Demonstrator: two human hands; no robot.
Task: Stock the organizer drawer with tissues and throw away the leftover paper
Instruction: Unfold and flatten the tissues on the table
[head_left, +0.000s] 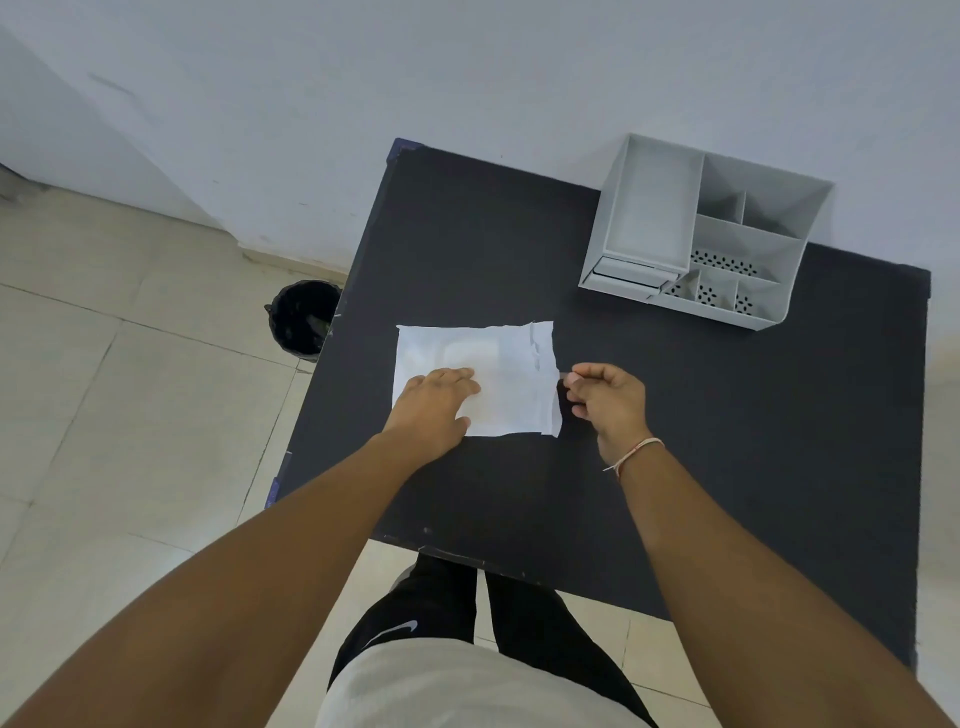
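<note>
A white sheet of tissue paper (498, 358) lies flat on the black table (727, 441), its right edge ragged. My left hand (434, 408) rests palm down on the sheet's near-left part, fingers spread flat. My right hand (605, 397) is just off the sheet's right edge, fingers curled and pinched at that edge. The grey plastic organizer (706, 231) stands at the table's far right, against the wall. Its small drawer (631, 274) at the front left looks pushed in, and its top compartments hold nothing.
A black waste bin (301, 319) with a dark liner stands on the tiled floor, just past the table's left edge. A white wall runs behind the table. My legs are at the table's near edge.
</note>
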